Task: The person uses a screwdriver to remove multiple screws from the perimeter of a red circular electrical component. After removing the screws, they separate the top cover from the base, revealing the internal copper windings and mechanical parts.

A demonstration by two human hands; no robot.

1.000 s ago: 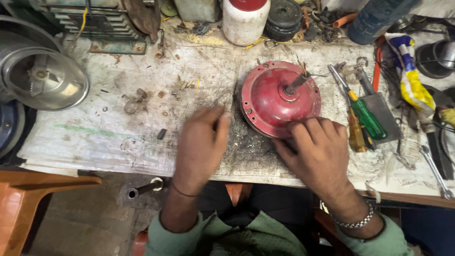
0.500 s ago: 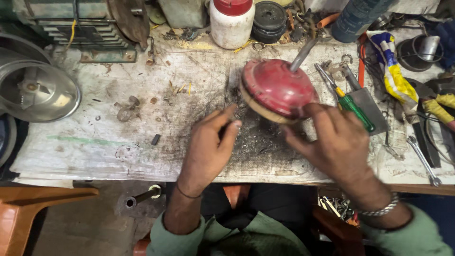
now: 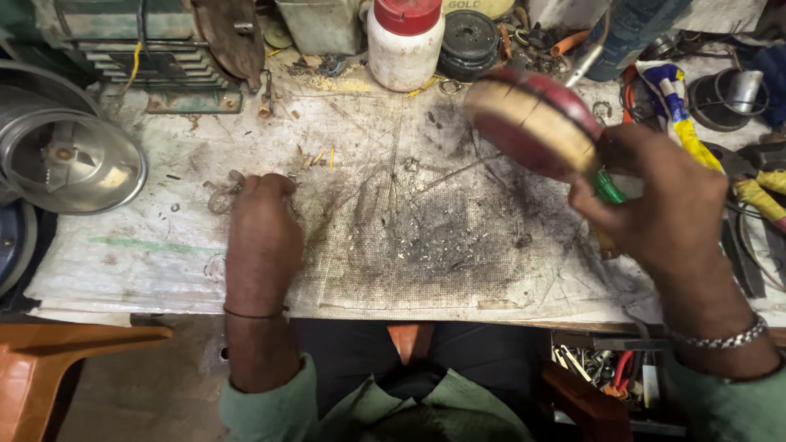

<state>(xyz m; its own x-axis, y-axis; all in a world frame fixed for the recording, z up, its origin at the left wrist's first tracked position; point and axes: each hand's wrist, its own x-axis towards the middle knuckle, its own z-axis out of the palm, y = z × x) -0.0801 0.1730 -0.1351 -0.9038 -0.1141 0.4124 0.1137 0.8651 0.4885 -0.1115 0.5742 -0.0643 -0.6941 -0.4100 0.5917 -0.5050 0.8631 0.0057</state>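
My right hand grips a round red motor cover and holds it tilted on edge above the right side of the workbench, its pale underside turned toward me. My left hand rests on the bench at the left, fingers curled over a small pile of metal bits; whether it grips any of them is hidden. A green-handled screwdriver shows just under the cover, beside my right fingers.
A shiny metal bowl-shaped housing sits at the left edge. A white jar with a red lid and a black pulley stand at the back. Tools and yellow-blue cable crowd the right. An orange chair is below left.
The red cover was lying flat on the bench; my right hand has lifted and tipped it up to the right. My left hand left the cover and moved left to the small metal bits.
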